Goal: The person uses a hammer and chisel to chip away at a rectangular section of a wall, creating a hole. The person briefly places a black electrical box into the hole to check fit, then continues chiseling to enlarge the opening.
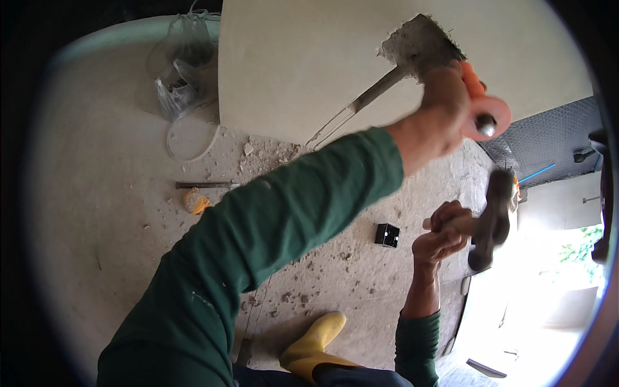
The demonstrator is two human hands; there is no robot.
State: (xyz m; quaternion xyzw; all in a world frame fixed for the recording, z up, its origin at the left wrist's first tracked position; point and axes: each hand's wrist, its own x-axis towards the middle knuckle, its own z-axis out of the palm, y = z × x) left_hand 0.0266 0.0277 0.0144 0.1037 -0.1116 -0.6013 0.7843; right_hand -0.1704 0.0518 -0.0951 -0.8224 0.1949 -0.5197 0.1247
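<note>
My left arm reaches across to the wall [290, 58], where my left hand [442, 106] is wrapped round a chisel [472, 80] with an orange grip and a round guard. Its tip is hidden behind the hand, at a rough-edged hole [416, 45] in the plaster. From that hole a narrow groove [367, 100] runs down the wall. Lower and to the right, my right hand [445, 232] grips a hammer [493, 226] by its handle. The hammer head is slightly blurred and apart from the chisel's struck end.
A black square box [387, 235] sits on the floor amid rubble [303, 297]. On the left are a metal bar [206, 185], an orange-yellow roll [195, 201], a white hoop [192, 158] and plastic bags [177, 90]. My yellow boot [316, 342] stands below.
</note>
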